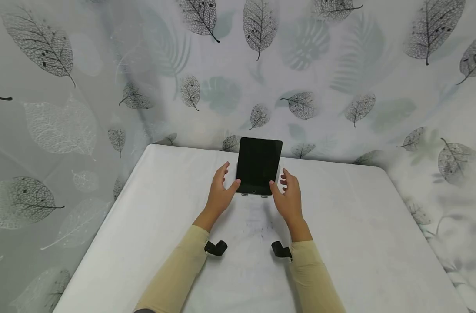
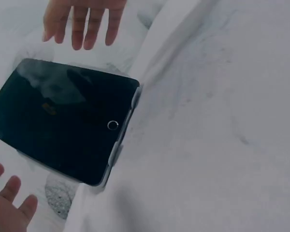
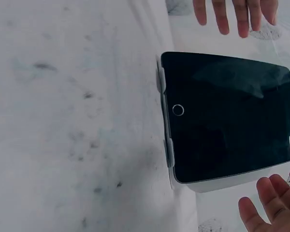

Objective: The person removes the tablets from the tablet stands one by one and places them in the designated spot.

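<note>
A tablet (image 1: 259, 166) with a dark screen stands propped up, leaning back, near the far edge of the white table. Two small grey clips (image 3: 170, 152) of a stand hold its lower edge, and the round home button (image 2: 112, 125) faces the near side. To its left, my left hand (image 1: 220, 193) is spread with straight fingers. My right hand (image 1: 288, 198) mirrors it on the right side, its fingers loosely bent. Both wrist views show a gap between the fingers and the tablet's sides. Neither hand grips anything.
The white-covered table (image 1: 163, 182) reaches back to a leaf-patterned curtain (image 1: 300, 65), which also hangs on both sides. A black wrist camera (image 1: 216, 248) sits on the left sleeve, another wrist camera (image 1: 281, 250) on the right.
</note>
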The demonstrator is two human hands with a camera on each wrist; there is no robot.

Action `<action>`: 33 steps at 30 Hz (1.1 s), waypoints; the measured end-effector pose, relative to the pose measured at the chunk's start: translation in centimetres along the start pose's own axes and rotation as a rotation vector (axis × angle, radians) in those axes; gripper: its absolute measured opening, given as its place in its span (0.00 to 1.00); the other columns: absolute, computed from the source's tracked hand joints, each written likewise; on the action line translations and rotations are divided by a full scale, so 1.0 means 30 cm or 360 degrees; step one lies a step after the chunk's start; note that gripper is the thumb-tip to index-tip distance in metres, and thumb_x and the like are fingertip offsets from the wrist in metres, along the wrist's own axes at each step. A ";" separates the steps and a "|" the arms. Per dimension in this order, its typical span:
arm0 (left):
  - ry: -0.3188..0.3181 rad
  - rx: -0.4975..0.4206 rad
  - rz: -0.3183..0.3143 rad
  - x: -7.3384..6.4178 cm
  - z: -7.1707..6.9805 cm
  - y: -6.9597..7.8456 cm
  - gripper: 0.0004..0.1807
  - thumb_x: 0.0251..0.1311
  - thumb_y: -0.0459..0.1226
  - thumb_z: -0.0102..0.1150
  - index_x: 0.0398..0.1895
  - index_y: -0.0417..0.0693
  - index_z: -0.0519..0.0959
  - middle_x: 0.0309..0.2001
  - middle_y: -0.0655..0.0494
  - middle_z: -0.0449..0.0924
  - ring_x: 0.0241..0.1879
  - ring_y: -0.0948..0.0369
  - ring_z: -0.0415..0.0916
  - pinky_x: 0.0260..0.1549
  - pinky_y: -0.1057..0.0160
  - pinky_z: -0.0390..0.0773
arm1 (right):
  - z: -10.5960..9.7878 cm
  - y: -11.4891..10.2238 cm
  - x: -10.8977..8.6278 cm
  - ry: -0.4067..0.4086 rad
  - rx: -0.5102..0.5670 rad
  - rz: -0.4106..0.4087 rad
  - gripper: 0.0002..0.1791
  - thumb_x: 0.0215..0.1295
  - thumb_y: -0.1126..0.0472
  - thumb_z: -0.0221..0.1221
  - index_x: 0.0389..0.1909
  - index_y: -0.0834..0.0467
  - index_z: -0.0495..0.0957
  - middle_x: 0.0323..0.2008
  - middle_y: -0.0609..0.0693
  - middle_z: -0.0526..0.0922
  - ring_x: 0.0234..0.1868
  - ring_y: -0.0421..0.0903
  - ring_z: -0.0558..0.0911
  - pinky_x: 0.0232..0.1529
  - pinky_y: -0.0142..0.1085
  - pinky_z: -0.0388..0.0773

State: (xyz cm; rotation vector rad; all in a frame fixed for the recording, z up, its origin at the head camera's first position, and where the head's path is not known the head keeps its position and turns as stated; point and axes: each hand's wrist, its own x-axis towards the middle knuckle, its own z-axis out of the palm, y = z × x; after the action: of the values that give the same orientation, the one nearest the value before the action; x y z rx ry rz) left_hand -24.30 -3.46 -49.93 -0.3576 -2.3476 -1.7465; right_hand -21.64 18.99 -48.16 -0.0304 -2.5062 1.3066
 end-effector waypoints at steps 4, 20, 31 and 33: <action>0.0039 -0.0103 -0.0036 0.047 0.023 -0.010 0.37 0.72 0.44 0.60 0.79 0.50 0.59 0.73 0.48 0.64 0.68 0.49 0.66 0.69 0.44 0.70 | 0.022 0.000 0.040 0.0016 0.0194 0.0089 0.36 0.73 0.53 0.59 0.77 0.60 0.61 0.64 0.63 0.71 0.63 0.59 0.75 0.66 0.55 0.75; 0.0185 -0.0144 -0.0117 0.025 0.112 -0.061 0.30 0.67 0.35 0.63 0.72 0.44 0.71 0.60 0.42 0.72 0.59 0.47 0.73 0.63 0.47 0.76 | 0.099 0.054 0.044 0.0159 0.0397 0.0263 0.28 0.72 0.58 0.59 0.71 0.60 0.70 0.61 0.60 0.74 0.63 0.57 0.76 0.67 0.54 0.75; 0.0379 -0.0092 -0.0062 -0.030 0.177 -0.124 0.29 0.62 0.30 0.66 0.68 0.46 0.75 0.58 0.47 0.75 0.59 0.54 0.74 0.63 0.54 0.78 | 0.150 0.109 0.026 0.0400 0.0503 0.0326 0.21 0.65 0.65 0.67 0.58 0.64 0.81 0.53 0.61 0.83 0.55 0.54 0.83 0.51 0.22 0.81; 0.0396 -0.0087 -0.0081 -0.038 0.184 -0.131 0.28 0.62 0.30 0.66 0.66 0.46 0.76 0.57 0.48 0.76 0.58 0.55 0.75 0.62 0.56 0.79 | 0.157 0.123 0.014 0.0447 0.0526 0.0327 0.20 0.63 0.66 0.68 0.56 0.65 0.83 0.51 0.63 0.84 0.53 0.55 0.84 0.47 0.17 0.79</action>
State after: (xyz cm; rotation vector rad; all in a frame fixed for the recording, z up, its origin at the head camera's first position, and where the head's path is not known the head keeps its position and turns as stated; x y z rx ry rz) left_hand -24.46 0.66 -55.41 -0.0826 -2.1550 -1.7661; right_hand -23.85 17.47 -53.53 -0.3777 -2.0720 1.6545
